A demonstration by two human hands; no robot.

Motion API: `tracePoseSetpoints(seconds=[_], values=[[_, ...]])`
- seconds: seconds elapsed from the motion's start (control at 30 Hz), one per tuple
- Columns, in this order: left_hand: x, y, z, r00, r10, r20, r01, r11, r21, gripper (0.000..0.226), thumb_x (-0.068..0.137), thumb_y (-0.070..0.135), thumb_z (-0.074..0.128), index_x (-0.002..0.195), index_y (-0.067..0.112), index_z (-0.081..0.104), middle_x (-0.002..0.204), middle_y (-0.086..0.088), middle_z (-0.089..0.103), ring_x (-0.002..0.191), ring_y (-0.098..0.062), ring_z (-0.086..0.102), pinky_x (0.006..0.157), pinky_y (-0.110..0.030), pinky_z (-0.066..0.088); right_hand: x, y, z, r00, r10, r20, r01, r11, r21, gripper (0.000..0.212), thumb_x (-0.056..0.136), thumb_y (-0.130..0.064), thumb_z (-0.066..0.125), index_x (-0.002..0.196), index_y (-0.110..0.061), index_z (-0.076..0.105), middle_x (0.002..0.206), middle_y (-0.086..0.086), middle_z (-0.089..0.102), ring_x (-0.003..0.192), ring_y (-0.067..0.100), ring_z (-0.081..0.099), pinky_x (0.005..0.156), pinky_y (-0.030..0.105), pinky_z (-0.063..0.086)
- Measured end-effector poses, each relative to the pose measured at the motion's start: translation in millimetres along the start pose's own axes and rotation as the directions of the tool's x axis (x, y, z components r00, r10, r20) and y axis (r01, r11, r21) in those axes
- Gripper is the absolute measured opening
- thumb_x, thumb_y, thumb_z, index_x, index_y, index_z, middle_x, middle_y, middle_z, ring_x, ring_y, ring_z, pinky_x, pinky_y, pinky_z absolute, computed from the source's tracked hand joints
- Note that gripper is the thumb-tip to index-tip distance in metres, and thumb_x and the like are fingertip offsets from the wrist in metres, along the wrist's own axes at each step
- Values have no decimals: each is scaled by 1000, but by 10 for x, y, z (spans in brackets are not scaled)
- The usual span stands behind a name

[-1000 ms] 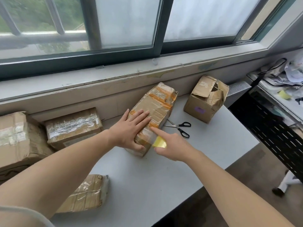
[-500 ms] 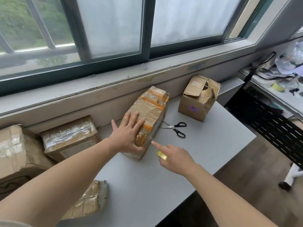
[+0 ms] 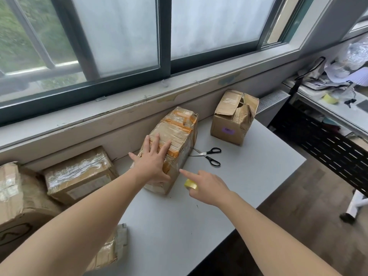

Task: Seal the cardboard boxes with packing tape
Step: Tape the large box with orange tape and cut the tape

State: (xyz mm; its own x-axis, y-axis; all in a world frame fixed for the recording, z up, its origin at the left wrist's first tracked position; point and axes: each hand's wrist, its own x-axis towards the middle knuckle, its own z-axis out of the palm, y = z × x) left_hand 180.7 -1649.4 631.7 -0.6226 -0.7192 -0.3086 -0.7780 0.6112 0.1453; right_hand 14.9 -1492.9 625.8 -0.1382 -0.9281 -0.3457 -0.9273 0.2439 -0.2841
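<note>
Since a second ago, the long, tape-wrapped brown cardboard box [image 3: 175,132] at frame centre has lost my right hand [image 3: 207,186], which drew back toward lower right, fingers curled round the small yellow tape roll [image 3: 190,184], forefinger pointing at the box's near side. My left hand [image 3: 153,162] presses flat on top. That strip looks laid; black-handled scissors [image 3: 211,156] lie just right for cutting.

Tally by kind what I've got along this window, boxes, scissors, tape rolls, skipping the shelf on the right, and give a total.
Cardboard boxes: 5, orange-taped box under the left hand, open-topped box, clear-taped box, large box far left, crumpled box at the near edge
Scissors: 1
Tape roll, yellow, in the right hand: 1
Total: 7
</note>
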Motion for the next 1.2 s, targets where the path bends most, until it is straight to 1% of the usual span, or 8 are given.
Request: tracePoseSetpoints(seconds=[0.17, 0.33, 0.47, 0.63, 0.8, 0.93, 1.07, 1.2], values=[[35, -50, -67, 999, -37, -27, 34, 991, -130, 120, 67, 53, 78, 154, 54, -5, 162, 13, -31, 153, -34, -24, 107, -76, 30, 20, 40, -175, 997, 4, -77, -2, 999, 34, 61, 95, -49, 55, 151, -58, 33, 115, -1, 57, 116, 26, 55, 92, 37, 46], [142, -157, -394, 996, -11, 85, 44, 916, -399, 117, 58, 61, 65, 158, 50, 5, 169, 6, -12, 154, -40, 1, 122, -56, 20, 62, -34, -620, 984, -21, -179, 40, 994, 100, 58, 91, -53, 62, 146, -56, 44, 112, -3, 58, 116, 23, 56, 94, 37, 48], [134, -275, -592, 994, 48, 93, 5, 866, -500, 112, 56, 68, 59, 156, 53, 10, 170, 6, -4, 155, -35, 12, 125, -53, 19, 14, -103, -965, 964, -76, -253, 111, 986, 128, 59, 88, -49, 70, 144, -51, 52, 119, -2, 65, 116, 19, 58, 98, 36, 49], [-25, -470, -306, 994, 102, 45, -46, 746, -665, 97, 57, 58, 66, 143, 60, 22, 165, 8, 15, 153, -25, 20, 125, -52, 23, -2, -272, -1115, 962, -208, -179, 201, 978, -54, 57, 92, -52, 65, 147, -50, 48, 117, 0, 63, 117, 21, 58, 97, 35, 48], [-205, -615, 193, 988, 147, 54, -70, 723, -687, 88, 64, 48, 70, 136, 72, 25, 156, 11, 32, 144, -20, 31, 121, -53, 29, 1, -377, -671, 965, -260, -28, 252, 954, -164, 52, 98, -52, 55, 149, -50, 45, 125, 3, 62, 121, 26, 57, 93, 36, 48], [-285, -700, 348, 997, 74, 36, -22, 659, -752, 87, 76, 41, 71, 145, 65, 24, 151, 9, 41, 137, -21, 42, 113, -53, 42, 13, -483, -372, 969, -245, 12, 245, 962, -119, 57, 95, -40, 57, 149, -49, 42, 120, 2, 68, 113, 27, 62, 92, 39, 50], [-361, -745, 467, 1000, 16, -9, -16, 546, -838, 77, 81, 34, 72, 140, 65, 33, 139, 9, 54, 125, -16, 56, 95, -41, 58, 111, -632, -340, 964, -265, 5, 263, 953, -148, 58, 94, -43, 54, 150, -49, 39, 118, 2, 71, 110, 30, 63, 86, 38, 50], [-337, -760, 512, 999, -21, -36, -21, 500, -866, 67, 93, 18, 67, 143, 50, 37, 134, 13, 53, 115, -4, 58, 80, -16, 55, 174, -660, -546, 960, -274, 59, 280, 930, -237, 59, 98, -44, 52, 153, -53, 32, 112, 4, 68, 104, 30, 62, 76, 36, 48]])
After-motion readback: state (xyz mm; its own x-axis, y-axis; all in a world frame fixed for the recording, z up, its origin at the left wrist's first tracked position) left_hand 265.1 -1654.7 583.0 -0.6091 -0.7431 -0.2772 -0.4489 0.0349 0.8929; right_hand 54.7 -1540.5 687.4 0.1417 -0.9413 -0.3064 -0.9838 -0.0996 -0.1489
